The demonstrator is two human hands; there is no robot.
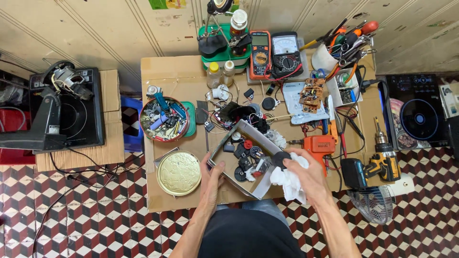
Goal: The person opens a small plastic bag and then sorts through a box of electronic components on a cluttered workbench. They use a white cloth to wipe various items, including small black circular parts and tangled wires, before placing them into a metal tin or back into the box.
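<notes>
Head view: the left hand (pixel 212 173) closes its fingers on the near corner of a grey metal frame (pixel 248 130), tilted, its long axis running from that corner up toward the meters. The right hand (pixel 306 173) holds a bunched white cloth (pixel 288 181) against a black round part (pixel 280 159) (its fingers mostly hidden). Left of the left fingers lies a round gold tin lid (pixel 179 173); beyond it, a red tin of small parts (pixel 164 119). Right of the right fingers sits an orange tool (pixel 319 145).

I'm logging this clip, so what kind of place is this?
Probably a small electronics repair bench: two multimeters stand at the back, a bare circuit board lies on the table, and a cordless drill sits to the right.
</notes>
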